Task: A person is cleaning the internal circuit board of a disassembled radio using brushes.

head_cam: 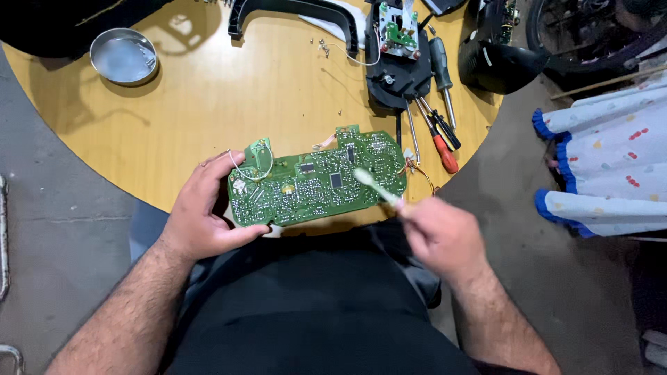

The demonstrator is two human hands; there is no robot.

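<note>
— Where are we? The left hand grips the long green printed circuit board by its left end, thumb underneath, fingers curled over the edge. The board hovers just off the near edge of the round yellow wooden table, above the person's lap.

— And the right hand is clenched round a pale brush with a white bristled head, the head resting on the right half of the board. It's blurred, so I'd judge scrubbing is the step in hand.

— Agreed. The next stroke, I'd say, calls for a light touch near the loose white wire at the left end.

— What else is around? A round metal dish at the far left edge, a black plastic housing with a small green board at the far right, and a red-handled screwdriver just beside the board's right end.

— Nothing lies between brush and board. Only those thin coloured leads by the right end could snag.
</note>
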